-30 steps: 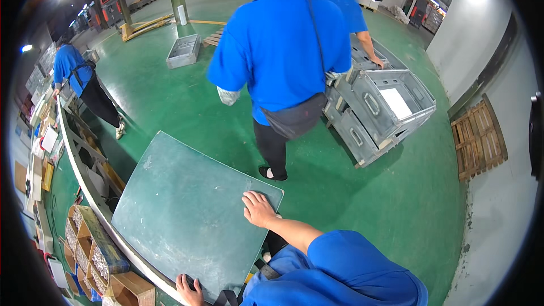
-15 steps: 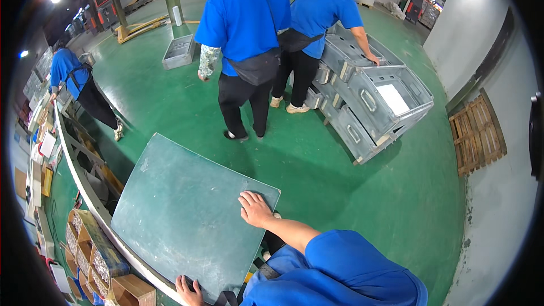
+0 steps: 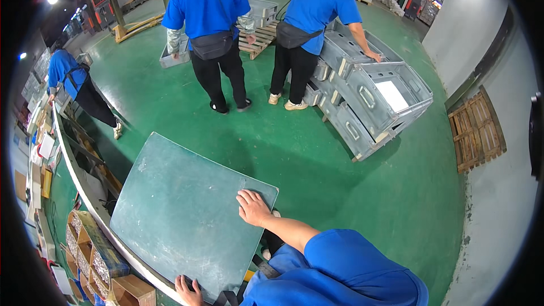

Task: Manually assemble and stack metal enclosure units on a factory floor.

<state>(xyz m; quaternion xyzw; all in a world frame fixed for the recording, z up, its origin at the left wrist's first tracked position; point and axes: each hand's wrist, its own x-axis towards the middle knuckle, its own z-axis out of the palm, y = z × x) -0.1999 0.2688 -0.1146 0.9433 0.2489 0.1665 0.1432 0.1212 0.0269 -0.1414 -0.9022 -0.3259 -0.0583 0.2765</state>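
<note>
Currently, the scuffed green tabletop [image 3: 181, 209] lies in front of the person, under both hands, which are well apart. Right hand [image 3: 253, 207] rests flat near its right corner; left hand [image 3: 188, 290] lies on its near edge, fingers extended, grasping nothing.

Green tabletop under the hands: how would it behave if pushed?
Likely stiff: the green tabletop shows no visible sag beneath the left hand and right hand. Possibly a bit slippery: its surface looks smooth, with a faint sheen. Tipping is hard to judge, as its supports are mostly hidden.
</note>
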